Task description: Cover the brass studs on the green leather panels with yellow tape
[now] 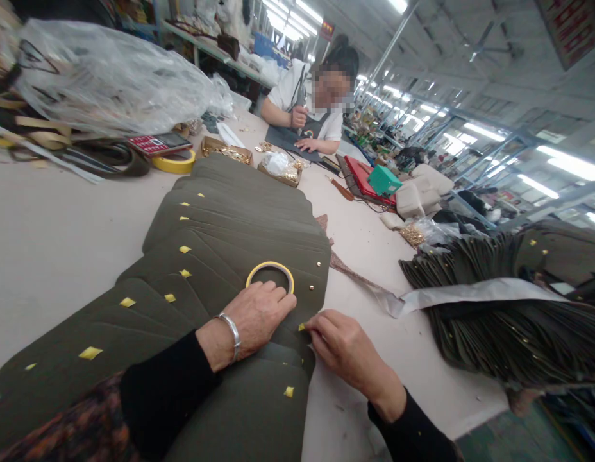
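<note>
Dark olive panels (220, 237) lie overlapped in a fanned row across the table, with small yellow tape pieces (184, 249) stuck on several of them. My left hand (252, 317), a silver bangle at its wrist, rests on the panels with its fingers closed on the near side of a yellow tape roll (271, 264). Just right of it, at the panels' right edge, my right hand (350, 353) pinches a small piece of yellow tape (302, 327) between thumb and forefinger. Two small shiny metal studs (311, 287) show on the panel just above that hand.
Across the pale table (374, 256) a co-worker (302, 122) holds a tool over dark material. A bundle of dark panels (509, 321) lies at right, with a white strip across it. Small boxes of gold-coloured parts (225, 153), another tape roll (175, 162) and a plastic bag (115, 77) stand farther back.
</note>
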The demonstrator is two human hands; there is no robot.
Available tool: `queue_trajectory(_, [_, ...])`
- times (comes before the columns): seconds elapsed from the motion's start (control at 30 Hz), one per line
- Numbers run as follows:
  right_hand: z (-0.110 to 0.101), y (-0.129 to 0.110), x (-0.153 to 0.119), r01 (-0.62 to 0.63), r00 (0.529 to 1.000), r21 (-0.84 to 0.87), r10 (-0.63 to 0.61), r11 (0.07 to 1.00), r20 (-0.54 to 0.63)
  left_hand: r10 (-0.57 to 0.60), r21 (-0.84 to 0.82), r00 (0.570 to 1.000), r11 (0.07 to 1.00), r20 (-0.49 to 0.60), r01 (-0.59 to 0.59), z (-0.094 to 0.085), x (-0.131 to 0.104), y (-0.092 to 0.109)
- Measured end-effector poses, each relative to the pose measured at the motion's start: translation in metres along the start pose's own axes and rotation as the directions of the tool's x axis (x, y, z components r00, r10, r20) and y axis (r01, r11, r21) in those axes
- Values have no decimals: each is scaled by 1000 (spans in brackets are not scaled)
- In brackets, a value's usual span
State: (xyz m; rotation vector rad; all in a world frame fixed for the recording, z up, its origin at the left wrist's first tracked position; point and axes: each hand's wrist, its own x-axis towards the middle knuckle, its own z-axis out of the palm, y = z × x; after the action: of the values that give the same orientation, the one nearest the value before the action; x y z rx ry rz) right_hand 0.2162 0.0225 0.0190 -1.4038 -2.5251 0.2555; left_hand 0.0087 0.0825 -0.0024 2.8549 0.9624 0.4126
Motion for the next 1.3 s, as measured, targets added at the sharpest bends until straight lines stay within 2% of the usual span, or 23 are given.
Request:
queue_trajectory(0.1, [0,-4,3,159,980,-191,-131,969,151,-9,11,1000,1000,6,8,0,0,0])
queue_trajectory(0.17, [0,-6,9,181,964,-263,-118,948,240,-10,19,1000,1000,13,9,0,1,0])
queue_trajectory(0.23, [-1,-9,17,149,955,-285,-63,947,290,-4,21,1000,1000,22,4,0,1,0])
queue_trajectory(0.3, [-2,-11,27,60,951,-276,29,959,308,0,21,1000,1000,31,0,0,2,-1])
queue_trajectory(0.37, [-2,-13,36,-80,939,-258,159,963,305,4,12,999,1000,34,-5,-1,1,-1])
queue_trajectory(0.5, [2,-16,48,-392,872,-174,425,903,241,18,-29,1000,999,7,-18,-4,-2,0])
queue_trajectory(0.6, [6,-16,44,-522,830,-43,519,852,202,27,-94,996,995,-80,-35,-5,-6,1])
queue_trajectory(0.67, [8,-14,35,-535,840,69,522,842,149,27,-151,985,987,-169,-53,-6,-9,2])
queue_trajectory(0.73, [11,-11,23,-525,851,234,515,819,107,23,-194,965,978,-263,-76,-7,-11,2])
queue_trajectory(0.83, [12,-8,8,-502,835,495,547,709,62,27,-222,938,969,-347,-109,-7,-13,2])
queue_trajectory(0.9, [10,-10,2,-407,838,587,542,700,-65,23,-223,934,969,-355,-108,-7,-13,2])
queue_trajectory(1.0, [4,-18,4,-160,869,531,374,832,-323,-17,-212,942,976,-334,-58,-5,-14,3])
queue_trajectory(1.07, [0,-24,9,-27,886,424,219,905,-409,-31,-211,950,977,-311,-37,-3,-14,4])
queue_trajectory(1.17, [-1,-28,18,79,902,289,55,954,-427,-15,-221,958,974,-287,-52,-2,-15,5])
queue_trajectory(1.3, [3,-26,25,121,888,164,-33,979,-458,3,-238,958,968,-286,-74,-4,-15,6])
